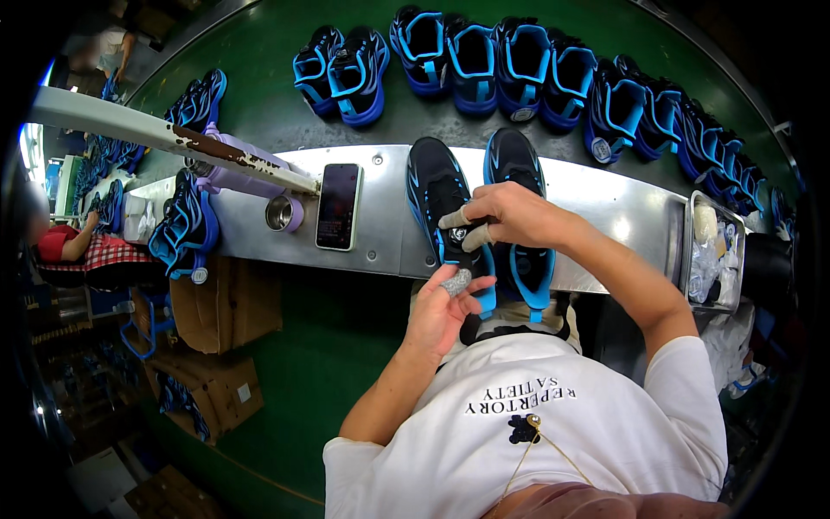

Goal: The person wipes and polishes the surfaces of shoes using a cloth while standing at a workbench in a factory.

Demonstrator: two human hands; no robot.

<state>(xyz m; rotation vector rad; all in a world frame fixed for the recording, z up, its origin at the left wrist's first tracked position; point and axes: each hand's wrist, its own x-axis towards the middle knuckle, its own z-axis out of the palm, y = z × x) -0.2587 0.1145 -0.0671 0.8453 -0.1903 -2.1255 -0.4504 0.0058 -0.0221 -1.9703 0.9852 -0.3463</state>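
Note:
A black and blue sneaker (432,177) lies on the metal ledge in front of me, toe pointing away. My right hand (519,216) reaches over it from the right, its covered thumb and finger closed around the small round dial (458,234) on the tongue. At the heel end, my left hand (437,320) grips the collar, a grey cover on one finger; part of its hold is hidden. Alongside on the right lies a matching sneaker (513,156), partly beneath my right hand and forearm.
A phone (339,208) and a metal cup (284,214) rest on the ledge at left, below a chipped white bar (173,134). Several sneakers (523,65) line the green surface beyond. A tray of bags (713,255) stands right; cardboard boxes (220,303) and another person (73,242) are left.

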